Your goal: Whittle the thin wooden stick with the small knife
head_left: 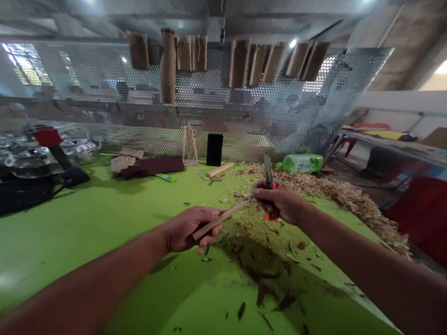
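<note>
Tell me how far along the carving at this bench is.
Done: a long heap of pale wood shavings lies on the green tabletop. In hand: the left hand grips a slim wooden stick, the right hand an orange-handled utility knife. Left: the stick looks long and plain, but how much work remains cannot be told from this view.

Nothing can be read; the green bottle's label [303, 164] is blurred.
</note>
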Demonstrator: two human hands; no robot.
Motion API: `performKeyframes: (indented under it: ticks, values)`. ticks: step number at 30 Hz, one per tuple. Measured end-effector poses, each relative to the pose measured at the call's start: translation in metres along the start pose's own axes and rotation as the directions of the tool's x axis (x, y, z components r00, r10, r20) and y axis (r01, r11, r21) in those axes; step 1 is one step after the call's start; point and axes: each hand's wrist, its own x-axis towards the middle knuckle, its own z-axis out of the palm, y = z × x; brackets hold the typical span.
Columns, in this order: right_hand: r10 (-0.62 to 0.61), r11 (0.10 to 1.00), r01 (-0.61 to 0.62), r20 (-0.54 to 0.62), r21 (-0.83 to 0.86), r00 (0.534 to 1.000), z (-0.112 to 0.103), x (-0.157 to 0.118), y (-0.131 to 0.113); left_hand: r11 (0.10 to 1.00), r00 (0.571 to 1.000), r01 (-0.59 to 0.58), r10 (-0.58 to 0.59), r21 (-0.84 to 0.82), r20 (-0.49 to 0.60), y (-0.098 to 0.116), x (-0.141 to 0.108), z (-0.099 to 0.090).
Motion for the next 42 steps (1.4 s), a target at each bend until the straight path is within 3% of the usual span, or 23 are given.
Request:
performKeyframes:
  ticks: [3,7,11,14,18,21,24,27,30,37,42]
  values:
    - [-0.022,1.0,0.021,-0.045,-0.008,0.999,0.006,-0.004,-0.001,1.0,0.999,0.017,-0.017,-0.005,0.029,-0.005,0.001,0.005]
    - [-0.079,0.997,0.075,-0.214,-0.027,0.974,0.015,-0.022,-0.003,0.998,0.998,-0.059,0.059,0.035,0.006,-0.01,0.005,0.006]
    - [-0.123,0.99,0.078,-0.445,-0.118,0.887,0.022,-0.044,-0.003,0.995,0.993,-0.078,0.083,0.061,-0.081,-0.012,0.007,0.007]
    - [-0.155,0.978,0.054,-0.52,-0.203,0.84,0.026,-0.051,0.0,0.992,0.983,-0.113,0.12,0.052,-0.14,-0.012,0.009,0.008]
    - [-0.237,0.857,-0.03,-0.445,-0.515,0.864,0.034,-0.051,0.007,0.983,0.969,-0.159,0.173,0.087,-0.179,-0.015,0.014,0.01]
    - [-0.239,0.601,-0.144,-0.349,-0.786,0.906,0.043,-0.052,0.013,0.968,0.961,-0.197,0.223,0.157,-0.164,-0.019,0.019,0.014]
    - [-0.217,0.311,-0.19,-0.264,-0.931,0.94,0.052,-0.053,0.019,0.938,0.949,-0.236,0.279,0.252,-0.149,-0.022,0.023,0.02]
    - [-0.181,0.149,-0.181,-0.207,-0.972,0.962,0.061,-0.05,0.021,0.912,0.944,-0.232,0.295,0.338,-0.149,-0.022,0.023,0.025]
    - [-0.141,0.079,-0.191,-0.201,-0.978,0.969,0.071,-0.043,0.018,0.9,0.935,-0.237,0.314,0.365,-0.166,-0.021,0.023,0.026]
    - [-0.182,0.061,-0.206,-0.214,-0.977,0.96,0.083,-0.021,0.008,0.866,0.859,-0.303,0.429,0.399,-0.279,-0.019,0.024,0.021]
    - [-0.182,0.03,-0.238,-0.239,-0.971,0.954,0.081,-0.01,0.016,0.879,0.872,-0.22,0.372,0.424,-0.319,-0.016,0.022,0.025]
